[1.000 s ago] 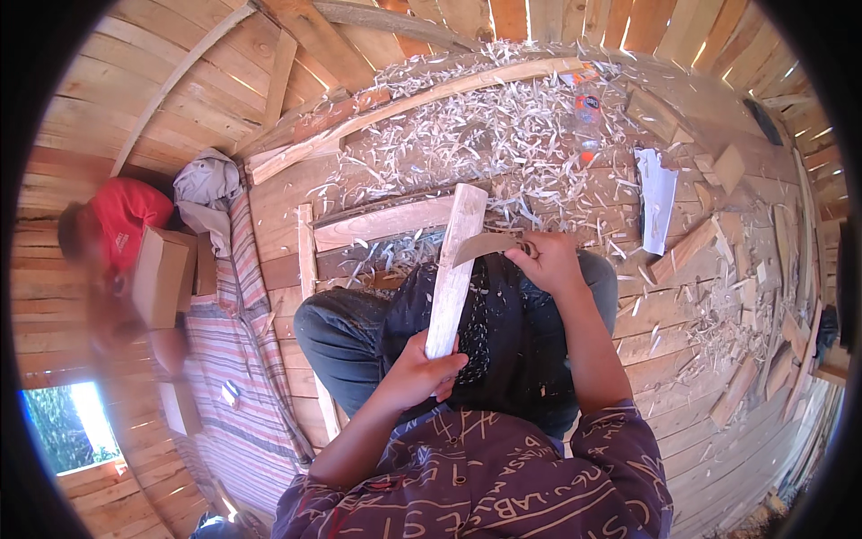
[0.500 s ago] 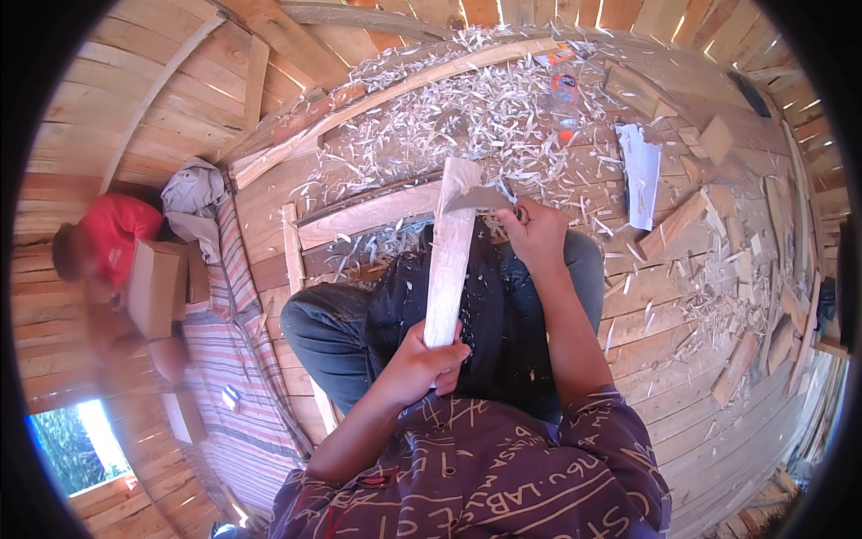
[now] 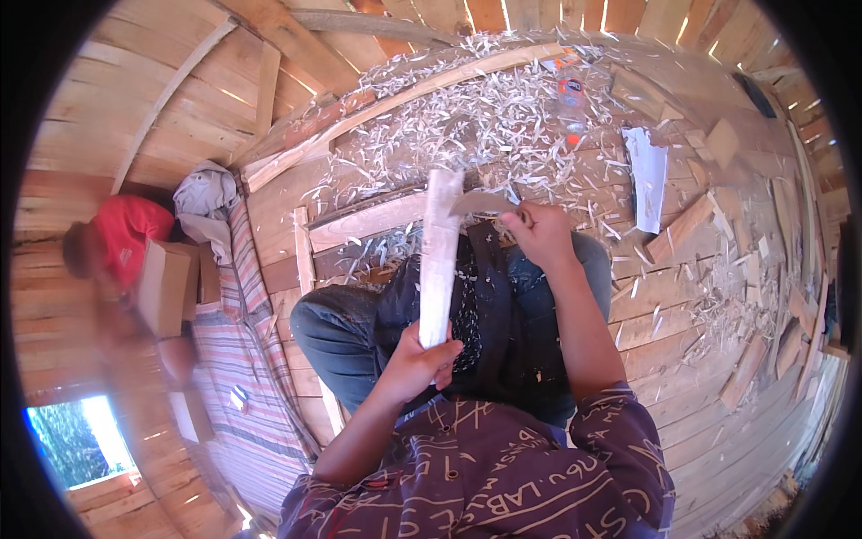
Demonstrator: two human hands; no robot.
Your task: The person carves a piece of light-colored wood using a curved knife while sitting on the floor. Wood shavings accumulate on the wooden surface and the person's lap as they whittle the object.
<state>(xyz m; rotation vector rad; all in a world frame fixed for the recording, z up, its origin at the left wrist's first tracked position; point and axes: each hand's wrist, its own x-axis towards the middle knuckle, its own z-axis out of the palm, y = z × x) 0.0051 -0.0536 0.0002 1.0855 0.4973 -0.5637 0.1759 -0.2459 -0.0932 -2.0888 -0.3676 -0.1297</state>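
My left hand [image 3: 422, 364] is wrapped round the lower end of a pale wooden stick [image 3: 439, 256], which stands out away from me over my lap. A knife with a broad, slightly curved blade [image 3: 481, 204] is in my right hand [image 3: 541, 235], its fingers closed round the handle, most of which they hide. The blade's tip meets the right edge of the stick near its far end. Under the stick a dark cloth [image 3: 485, 305] speckled with wood bits covers my lap between my bent knees.
Wood shavings [image 3: 485, 108] cover the plank floor ahead, with a long beam [image 3: 422, 85] and a plastic bottle [image 3: 571, 103] among them. A white sheet [image 3: 646, 180] and wood offcuts [image 3: 682, 227] lie right. At left, a person in red [image 3: 135, 235] sits by a cardboard box [image 3: 166, 287] and striped blanket [image 3: 238, 359].
The stick has turned, showing a narrower face, and its far end has shifted left. The blade, which lay across the stick, now touches only its right edge. The view has shifted slightly.
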